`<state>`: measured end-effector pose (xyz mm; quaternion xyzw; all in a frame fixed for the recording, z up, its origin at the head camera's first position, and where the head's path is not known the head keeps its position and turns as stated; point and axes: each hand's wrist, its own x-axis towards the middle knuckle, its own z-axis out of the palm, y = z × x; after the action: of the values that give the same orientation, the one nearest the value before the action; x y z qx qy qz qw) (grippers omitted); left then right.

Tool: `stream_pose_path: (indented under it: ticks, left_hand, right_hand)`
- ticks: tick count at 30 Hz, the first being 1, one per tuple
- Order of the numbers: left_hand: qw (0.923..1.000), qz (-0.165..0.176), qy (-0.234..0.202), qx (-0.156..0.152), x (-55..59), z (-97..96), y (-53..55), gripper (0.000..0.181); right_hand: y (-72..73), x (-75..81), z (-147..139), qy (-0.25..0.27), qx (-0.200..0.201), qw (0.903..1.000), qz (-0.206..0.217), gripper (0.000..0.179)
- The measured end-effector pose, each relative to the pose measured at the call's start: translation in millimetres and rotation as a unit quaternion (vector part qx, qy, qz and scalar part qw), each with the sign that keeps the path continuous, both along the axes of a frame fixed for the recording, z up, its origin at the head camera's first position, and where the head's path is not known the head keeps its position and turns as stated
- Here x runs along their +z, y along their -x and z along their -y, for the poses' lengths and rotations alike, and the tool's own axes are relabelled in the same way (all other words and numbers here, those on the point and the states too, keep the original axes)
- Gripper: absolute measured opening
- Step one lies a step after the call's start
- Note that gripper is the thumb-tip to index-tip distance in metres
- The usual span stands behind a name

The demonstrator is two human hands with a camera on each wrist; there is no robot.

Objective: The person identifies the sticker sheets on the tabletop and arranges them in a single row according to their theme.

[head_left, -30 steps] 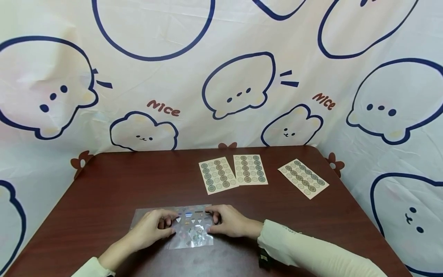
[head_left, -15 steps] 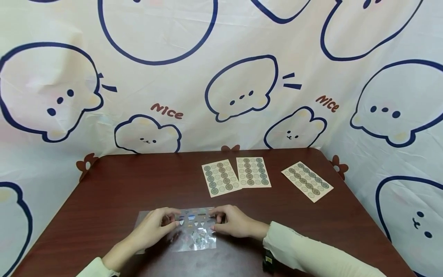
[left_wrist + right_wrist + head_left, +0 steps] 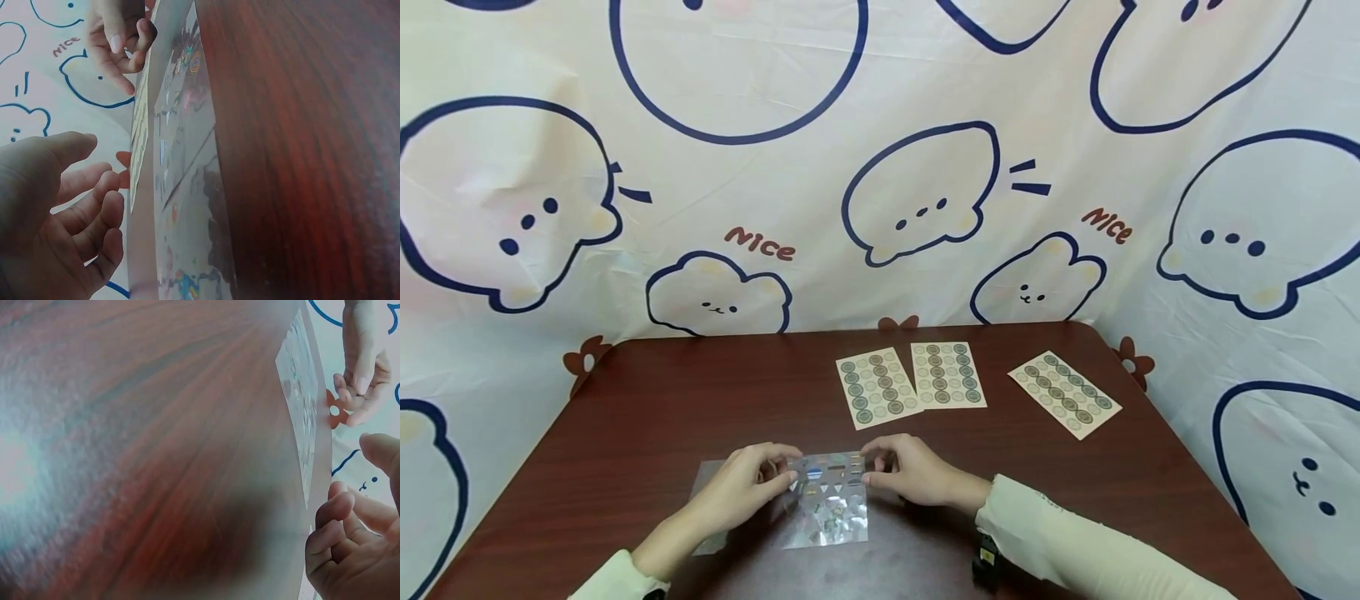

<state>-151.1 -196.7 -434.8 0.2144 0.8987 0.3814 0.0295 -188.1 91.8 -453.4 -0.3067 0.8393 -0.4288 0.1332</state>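
Observation:
A clear plastic sticker sheet with small coloured pictures lies flat on the table in the head view. Another clear sheet sticks out beneath my left hand. That hand hovers over the place where the two sheets meet, thumb and fingers apart in the left wrist view, where the stickers show below it. My right hand is at the first sheet's upper right corner. Its thumb stands away from its loosely bent fingers, and nothing shows between them.
Two cream sheets of round stickers, one on the left and one beside it, lie near the back edge. A third such sheet is at the right. A printed cloth hangs behind the dark red table.
Both hands have shifted slightly up and to the right relative to the clear sheets. The sheets hold about the same place. The view itself has moved a little.

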Motion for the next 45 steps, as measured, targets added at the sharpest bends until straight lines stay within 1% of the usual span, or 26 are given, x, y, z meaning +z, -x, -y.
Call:
stream_pose_path:
  ticks: [3,9,15,21,27,34,38,42,45]
  left_hand:
    - [1.0,0.001,0.002,0.002,1.1,-2.6,2.2,0.024]
    - [0.9999,0.01,-0.003,-0.006,2.8,-7.1,6.7,0.024]
    - [0.9999,0.001,0.012,-0.006,3.7,-10.6,12.3,0.024]
    - [0.9997,0.008,0.018,-0.011,4.0,-15.7,18.8,0.023]
    - [0.9998,0.005,0.012,-0.016,8.8,-20.6,25.6,0.024]
    - [0.9996,0.015,0.023,-0.001,11.0,-26.2,33.5,0.024]
    - [0.9995,0.017,0.027,0.008,9.2,-26.9,38.2,0.023]
    - [0.9995,0.011,0.026,0.012,8.1,-26.8,42.4,0.023]
    - [0.9994,0.015,0.022,0.021,7.7,-27.7,44.9,0.023]
  right_hand:
    - [1.5,1.0,-1,0.0,-0.002,1.0,0.0,0.035]
    - [4.8,3.8,-3,-0.003,-0.005,1.0,-0.006,0.033]
    - [9.7,7.2,-4,-0.009,-0.005,0.9999,-0.005,0.034]
    - [15.6,6.4,-9,-0.015,-0.011,0.9998,-0.003,0.034]
    - [23.4,10.0,-17,-0.012,-0.01,0.9998,-0.007,0.036]
    - [31.1,15.8,-26,-0.009,-0.014,0.9998,-0.006,0.035]
    - [35.1,13.9,-30,-0.011,-0.023,0.9997,-0.005,0.035]
    - [40.0,9.9,-32,-0.014,-0.03,0.9994,-0.004,0.036]
    - [43.9,8.2,-34,-0.014,-0.033,0.9993,-0.006,0.036]
